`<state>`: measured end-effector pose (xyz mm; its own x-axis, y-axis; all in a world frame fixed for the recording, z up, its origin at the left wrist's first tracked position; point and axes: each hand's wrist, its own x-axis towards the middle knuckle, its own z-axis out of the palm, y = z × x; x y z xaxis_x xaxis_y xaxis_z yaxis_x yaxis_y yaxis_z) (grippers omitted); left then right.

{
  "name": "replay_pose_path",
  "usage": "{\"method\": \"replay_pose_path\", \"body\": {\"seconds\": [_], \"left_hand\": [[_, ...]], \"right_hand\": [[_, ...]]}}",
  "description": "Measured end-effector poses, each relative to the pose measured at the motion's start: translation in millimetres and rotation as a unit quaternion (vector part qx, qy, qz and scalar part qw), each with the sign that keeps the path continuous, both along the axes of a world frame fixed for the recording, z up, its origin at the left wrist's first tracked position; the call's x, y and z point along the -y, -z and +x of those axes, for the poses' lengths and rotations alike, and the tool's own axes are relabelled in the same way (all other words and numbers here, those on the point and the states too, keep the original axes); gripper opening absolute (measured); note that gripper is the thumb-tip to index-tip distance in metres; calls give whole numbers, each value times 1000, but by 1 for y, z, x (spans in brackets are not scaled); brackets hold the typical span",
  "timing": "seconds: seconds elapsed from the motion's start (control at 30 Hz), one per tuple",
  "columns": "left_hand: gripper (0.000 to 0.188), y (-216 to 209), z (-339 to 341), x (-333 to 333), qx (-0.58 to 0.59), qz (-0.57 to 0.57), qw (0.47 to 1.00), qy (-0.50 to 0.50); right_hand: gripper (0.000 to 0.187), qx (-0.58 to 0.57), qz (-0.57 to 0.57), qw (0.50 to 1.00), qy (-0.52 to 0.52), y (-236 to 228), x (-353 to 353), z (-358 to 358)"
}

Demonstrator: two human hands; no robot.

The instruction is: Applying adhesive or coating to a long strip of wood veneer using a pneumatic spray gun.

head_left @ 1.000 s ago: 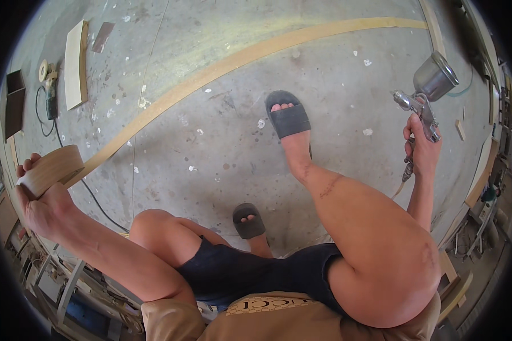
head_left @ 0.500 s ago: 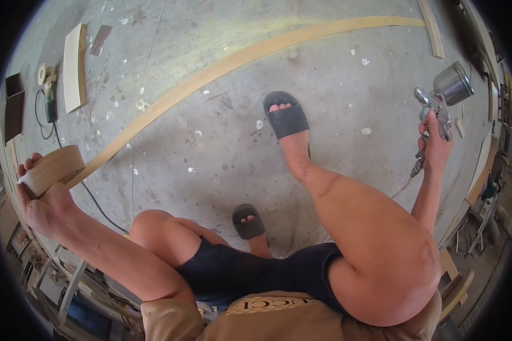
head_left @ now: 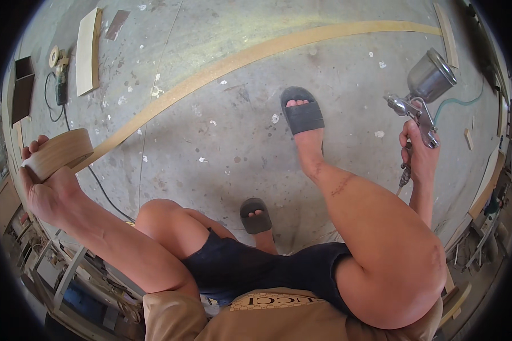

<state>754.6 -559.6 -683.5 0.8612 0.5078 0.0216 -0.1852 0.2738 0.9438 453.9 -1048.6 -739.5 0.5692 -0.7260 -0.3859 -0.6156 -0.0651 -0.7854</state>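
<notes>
At the left, my left hand [head_left: 54, 193] grips a roll of wood edge banding [head_left: 62, 152], its fingers round the coil. From the roll, an unrolled strip of the same banding [head_left: 233, 61] runs in a long curve over the concrete floor toward the upper right. My right hand [head_left: 421, 153] is closed round the handle of a metal spray gun [head_left: 418, 113], held above the floor at the right. The gun's silver cup [head_left: 432, 75] sits on top, and its nozzle points left. A hose fitting [head_left: 404, 173] hangs below the hand.
A wooden piece [head_left: 446, 35] lies across the strip's far end. At the upper left are a pale curved board [head_left: 87, 54], a corded power tool [head_left: 61, 82] and a dark box [head_left: 23, 94]. My sandalled foot [head_left: 302, 111] rests on the paint-spotted floor [head_left: 222, 142]. Clutter fills the lower left.
My right hand has brought the spray gun leftward and turned it, so its nozzle sits further left and lower. The left hand still holds the roll. The whole view has shifted slightly.
</notes>
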Motion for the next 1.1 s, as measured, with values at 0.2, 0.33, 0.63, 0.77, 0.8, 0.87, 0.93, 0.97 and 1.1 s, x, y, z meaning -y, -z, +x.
{"method": "replay_pose_path", "body": {"seconds": [0.2, 0.33, 0.63, 0.77, 0.8, 0.87, 0.93, 0.97, 1.1], "left_hand": [[29, -1, -1, -10, 11, -32, 999, 25], [29, 0, -2, -13, 14, -49, 998, 41], [28, -2, -4, -7, 32, -45, 998, 44], [26, -10, -9, -3, 30, -38, 998, 38], [26, -7, -8, -1, 32, -36, 998, 37], [27, 0, -8, 8, 21, -21, 1000, 4], [27, -4, -12, 18, 23, -9, 1000, 0], [27, -5, -12, 19, 21, -5, 1000, 3], [27, -8, -15, 25, 18, 0, 1000, -8]], "right_hand": [[44, 5, 52, 997, -55, 8, -21, 13], [40, 0, 82, 994, -76, 9, -36, 26], [41, 1, 144, 981, -133, 13, -66, 53], [39, -7, 175, 973, -148, 13, -83, 66], [39, -5, 177, 973, -149, 13, -86, 68], [39, -2, 195, 969, -153, 13, -93, 73], [40, 4, 206, 965, -164, 16, -98, 77], [40, 6, 212, 962, -172, 18, -100, 79], [41, 8, 234, 954, -186, 17, -112, 91]]}}
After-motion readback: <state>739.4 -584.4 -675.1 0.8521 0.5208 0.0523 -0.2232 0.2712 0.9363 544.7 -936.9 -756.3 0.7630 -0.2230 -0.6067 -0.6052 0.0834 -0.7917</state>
